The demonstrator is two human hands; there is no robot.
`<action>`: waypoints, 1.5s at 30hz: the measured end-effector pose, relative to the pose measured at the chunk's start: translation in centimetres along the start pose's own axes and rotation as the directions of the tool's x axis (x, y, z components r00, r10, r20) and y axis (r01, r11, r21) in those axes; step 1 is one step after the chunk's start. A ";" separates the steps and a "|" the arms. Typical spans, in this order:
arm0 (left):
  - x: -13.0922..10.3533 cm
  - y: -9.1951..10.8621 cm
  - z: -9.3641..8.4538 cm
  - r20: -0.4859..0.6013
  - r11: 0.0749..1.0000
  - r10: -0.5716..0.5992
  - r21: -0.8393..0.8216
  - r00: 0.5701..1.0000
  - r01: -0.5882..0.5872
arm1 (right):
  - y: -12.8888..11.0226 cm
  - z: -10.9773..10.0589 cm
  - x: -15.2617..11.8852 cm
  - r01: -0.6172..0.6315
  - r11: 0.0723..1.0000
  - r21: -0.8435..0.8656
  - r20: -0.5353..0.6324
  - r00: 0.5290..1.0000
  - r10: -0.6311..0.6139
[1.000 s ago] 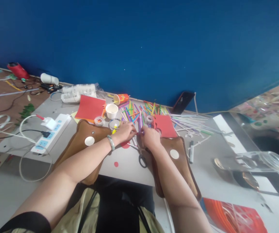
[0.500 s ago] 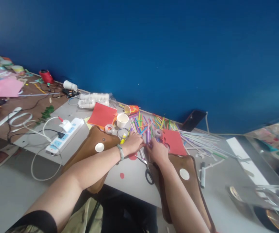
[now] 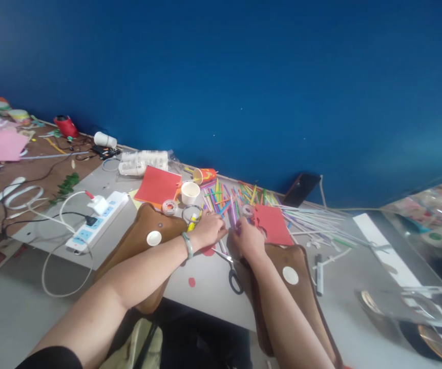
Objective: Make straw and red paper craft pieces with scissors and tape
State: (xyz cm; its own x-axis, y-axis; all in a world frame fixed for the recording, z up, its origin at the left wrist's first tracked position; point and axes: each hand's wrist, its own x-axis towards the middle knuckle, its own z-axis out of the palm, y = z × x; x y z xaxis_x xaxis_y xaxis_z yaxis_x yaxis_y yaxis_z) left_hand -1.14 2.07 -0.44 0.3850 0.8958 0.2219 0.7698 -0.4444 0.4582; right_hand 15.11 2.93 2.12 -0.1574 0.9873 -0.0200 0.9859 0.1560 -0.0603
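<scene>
My left hand [image 3: 207, 229], with a pale bracelet on its wrist, is curled low over the table beside a yellow item [image 3: 192, 221]. Its fingers are closed, but what they hold cannot be made out. My right hand [image 3: 249, 238] is pinched at the lower end of a purple straw [image 3: 233, 209] that points away from me. Between the hands and my body lie scissors [image 3: 235, 281] with dark handles and a small red paper disc [image 3: 192, 282]. Beyond the hands spread many coloured straws [image 3: 221, 192]. Red paper [image 3: 273, 225] with cut-out edges lies right of my right hand.
A white paper cup [image 3: 190, 192], tape roll [image 3: 169, 207] and red sheet [image 3: 157, 184] stand left of the straws. Brown padded rests [image 3: 134, 243] lie under my forearms. A power strip [image 3: 97, 221] with cables sits left. A marker [image 3: 319, 277] lies right; a blue wall [image 3: 221, 92] rises behind.
My hands, which were nearly touching at the fingertips, are now slightly apart. The whole view has shifted a little; the other things stay in place.
</scene>
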 end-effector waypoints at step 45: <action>0.0 0.2 -3.0 -0.366 0.781 -0.263 -0.623 0.893 -0.026 | -0.9 0.4 -1.1 0.360 0.716 0.597 -0.365 0.918 -0.158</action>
State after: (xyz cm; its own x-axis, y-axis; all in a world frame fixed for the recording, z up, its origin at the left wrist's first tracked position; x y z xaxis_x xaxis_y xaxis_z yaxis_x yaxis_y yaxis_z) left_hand -2.49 2.01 2.27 -0.0448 0.9185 0.3929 0.2743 -0.3669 0.8889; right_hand 14.36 1.71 1.83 -0.2794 0.8921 0.3550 0.6158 0.4502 -0.6466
